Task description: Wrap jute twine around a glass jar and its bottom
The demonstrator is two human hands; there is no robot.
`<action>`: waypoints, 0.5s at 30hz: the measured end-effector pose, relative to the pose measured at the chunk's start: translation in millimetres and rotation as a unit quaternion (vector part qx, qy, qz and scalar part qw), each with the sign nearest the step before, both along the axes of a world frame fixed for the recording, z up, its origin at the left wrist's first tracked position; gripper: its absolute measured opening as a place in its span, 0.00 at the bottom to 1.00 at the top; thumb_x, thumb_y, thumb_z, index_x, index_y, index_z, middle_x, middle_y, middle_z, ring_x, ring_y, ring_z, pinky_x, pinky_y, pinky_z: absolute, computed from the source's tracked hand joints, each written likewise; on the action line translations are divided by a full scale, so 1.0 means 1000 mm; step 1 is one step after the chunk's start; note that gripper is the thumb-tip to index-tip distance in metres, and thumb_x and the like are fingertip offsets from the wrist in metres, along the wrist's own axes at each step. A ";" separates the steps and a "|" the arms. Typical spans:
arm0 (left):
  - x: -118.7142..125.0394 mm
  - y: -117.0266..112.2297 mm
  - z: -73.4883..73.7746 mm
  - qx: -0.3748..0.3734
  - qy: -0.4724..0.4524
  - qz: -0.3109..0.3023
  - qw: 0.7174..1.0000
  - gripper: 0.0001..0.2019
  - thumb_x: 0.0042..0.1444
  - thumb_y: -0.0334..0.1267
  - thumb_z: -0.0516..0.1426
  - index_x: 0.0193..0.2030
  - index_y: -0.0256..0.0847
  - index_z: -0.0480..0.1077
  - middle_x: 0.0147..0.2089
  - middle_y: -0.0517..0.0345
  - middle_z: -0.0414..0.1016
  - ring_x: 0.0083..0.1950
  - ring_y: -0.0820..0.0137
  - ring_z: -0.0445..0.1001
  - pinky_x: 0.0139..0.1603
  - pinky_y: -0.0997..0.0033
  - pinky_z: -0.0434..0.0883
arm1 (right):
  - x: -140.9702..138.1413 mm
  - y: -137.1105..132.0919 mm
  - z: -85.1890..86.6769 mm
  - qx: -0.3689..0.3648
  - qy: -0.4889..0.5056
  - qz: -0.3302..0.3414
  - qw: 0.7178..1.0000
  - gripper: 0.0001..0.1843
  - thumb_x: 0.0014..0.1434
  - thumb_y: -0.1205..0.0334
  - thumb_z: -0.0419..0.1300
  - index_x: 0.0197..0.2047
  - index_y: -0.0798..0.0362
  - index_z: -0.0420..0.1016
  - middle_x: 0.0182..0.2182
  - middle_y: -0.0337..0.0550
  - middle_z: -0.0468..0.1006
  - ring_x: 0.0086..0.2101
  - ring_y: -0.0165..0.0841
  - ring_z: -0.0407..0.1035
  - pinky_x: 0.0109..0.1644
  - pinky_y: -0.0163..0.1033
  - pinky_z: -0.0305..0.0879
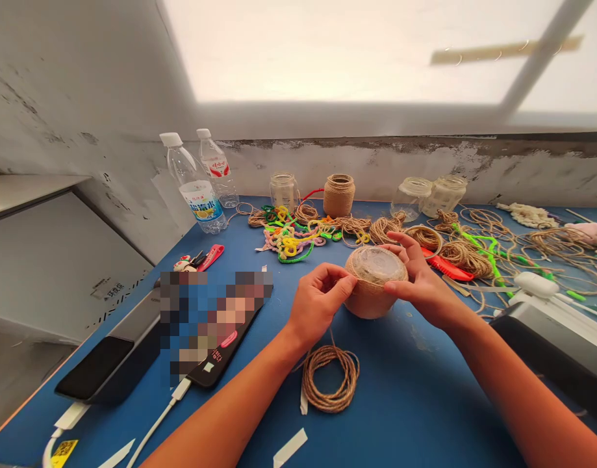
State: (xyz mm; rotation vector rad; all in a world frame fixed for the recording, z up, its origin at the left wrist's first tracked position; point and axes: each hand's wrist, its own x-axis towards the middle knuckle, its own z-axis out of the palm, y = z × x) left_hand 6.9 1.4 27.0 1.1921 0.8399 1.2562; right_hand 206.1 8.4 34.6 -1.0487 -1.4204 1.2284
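Observation:
A glass jar (pixel 371 300) wrapped in brown jute twine stands on the blue table, its clear round end facing up. My left hand (pixel 320 296) is closed at the jar's left edge, thumb and forefinger pinching the twine against it. From below that hand a strand runs down to a loose coil of twine (pixel 331 380) on the table. My right hand (pixel 419 283) grips the jar from the right, thumb on the near upper edge and fingers behind it. The fingertips on the far side are partly hidden.
Behind lie colourful braided cords (pixel 291 240), twine bundles (pixel 466 259) and a red comb (pixel 447 265). Another wrapped jar (pixel 339 195), bare glass jars and two plastic bottles (pixel 201 201) stand near the wall. A phone (pixel 215 354) and power bank (pixel 117 351) are left; a dark device (pixel 546 357) right.

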 end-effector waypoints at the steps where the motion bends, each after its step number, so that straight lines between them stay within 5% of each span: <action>1: 0.000 0.000 0.000 -0.004 0.000 -0.008 1.000 0.11 0.49 0.44 0.64 0.29 0.38 0.72 0.25 0.63 0.72 0.28 0.75 0.68 0.32 0.74 0.66 | 0.002 0.000 0.000 -0.003 0.005 0.001 1.000 0.50 0.43 0.50 0.75 0.63 0.38 0.52 0.58 0.48 0.67 0.57 0.47 0.68 0.61 0.53 0.64; 9: 0.002 -0.003 -0.003 -0.025 -0.029 -0.076 0.996 0.10 0.50 0.42 0.65 0.30 0.37 0.73 0.25 0.60 0.76 0.29 0.74 0.72 0.34 0.74 0.70 | 0.004 -0.001 0.001 -0.024 0.035 0.013 0.999 0.50 0.46 0.54 0.74 0.66 0.38 0.51 0.60 0.48 0.68 0.57 0.47 0.69 0.62 0.54 0.62; 15: 0.001 -0.001 -0.002 -0.023 -0.037 -0.040 0.998 0.10 0.50 0.42 0.64 0.31 0.37 0.72 0.25 0.60 0.76 0.28 0.73 0.73 0.34 0.72 0.71 | -0.002 -0.002 0.001 -0.014 0.004 -0.010 1.000 0.52 0.43 0.52 0.75 0.65 0.38 0.50 0.58 0.48 0.70 0.57 0.48 0.68 0.61 0.54 0.62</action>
